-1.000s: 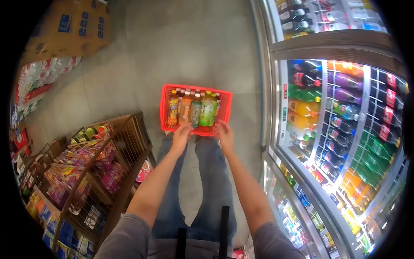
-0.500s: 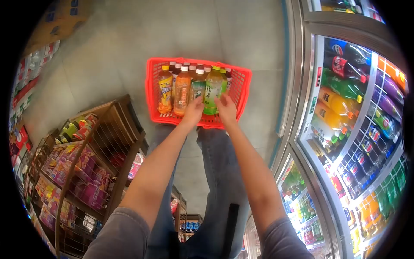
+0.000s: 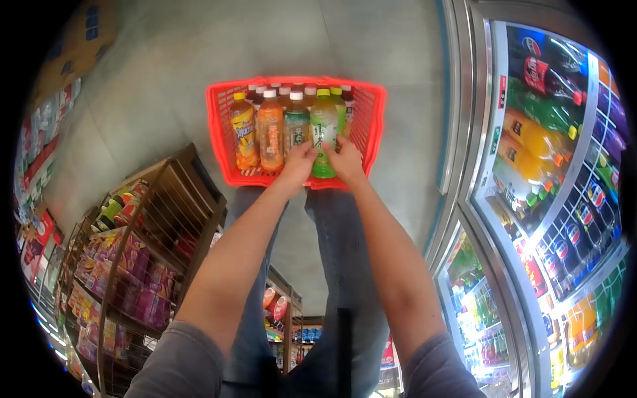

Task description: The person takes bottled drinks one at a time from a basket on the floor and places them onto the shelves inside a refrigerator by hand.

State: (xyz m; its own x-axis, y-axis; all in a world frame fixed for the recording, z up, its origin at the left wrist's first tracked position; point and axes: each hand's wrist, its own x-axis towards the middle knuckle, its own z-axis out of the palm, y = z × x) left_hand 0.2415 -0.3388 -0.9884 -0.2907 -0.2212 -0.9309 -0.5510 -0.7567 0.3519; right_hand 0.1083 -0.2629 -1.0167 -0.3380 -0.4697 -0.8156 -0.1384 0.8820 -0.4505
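Note:
A red plastic basket stands on the floor with several drink bottles in it. In its front row are a yellow-labelled bottle, an orange bottle, a white-capped dark green bottle and a light green tea bottle with a yellow-green cap. My left hand is closed against the left side of the green tea bottle, in front of the dark green one. On the bottle's other side, my right hand grips it with the thumb at the front. Its outer fingers are partly hidden.
Right of the basket stands a glass-door drinks cooler full of bottles. A wire snack rack is at the lower left, with a cardboard box at the upper left. My legs are just below the basket.
My right hand has closed in on the green tea bottle from the right. My left hand stays at its left side. The basket appears slightly further left and up as the view shifts.

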